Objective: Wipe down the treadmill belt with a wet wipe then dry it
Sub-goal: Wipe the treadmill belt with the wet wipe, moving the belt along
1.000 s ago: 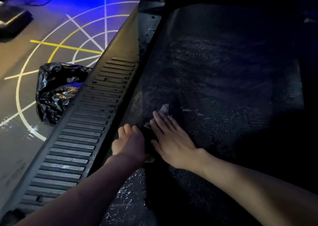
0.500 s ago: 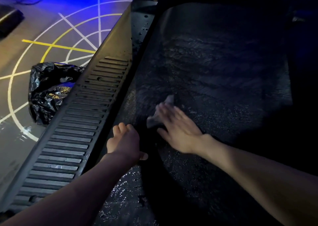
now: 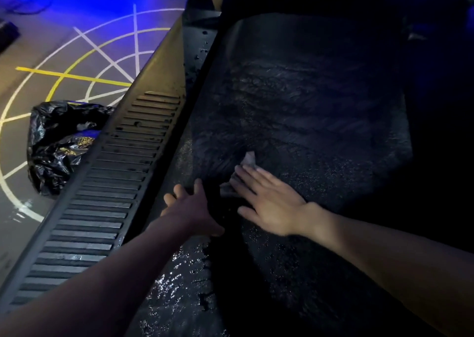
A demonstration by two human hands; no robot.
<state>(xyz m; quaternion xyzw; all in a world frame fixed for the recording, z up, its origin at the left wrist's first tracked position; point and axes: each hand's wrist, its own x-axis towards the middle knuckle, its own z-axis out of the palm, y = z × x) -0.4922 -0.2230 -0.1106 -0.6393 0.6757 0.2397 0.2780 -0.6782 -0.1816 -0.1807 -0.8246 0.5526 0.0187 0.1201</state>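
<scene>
The black treadmill belt [image 3: 307, 111] fills the middle of the view, wet and glistening near me. My right hand [image 3: 269, 198] lies flat with straight fingers, pressing a pale wipe [image 3: 248, 160] onto the belt; only the wipe's corners show past my fingertips. My left hand [image 3: 191, 208] rests on the belt's left edge, fingers spread and holding nothing.
A ribbed grey side rail [image 3: 110, 183] runs along the belt's left side. Beyond it a crumpled black plastic bag [image 3: 56, 144] lies on the floor, which carries white and yellow painted lines [image 3: 84, 77]. The belt's right side is in deep shadow.
My right hand has slid the wipe forward and slightly right along the belt. My left hand's fingers have uncurled and spread on the belt edge.
</scene>
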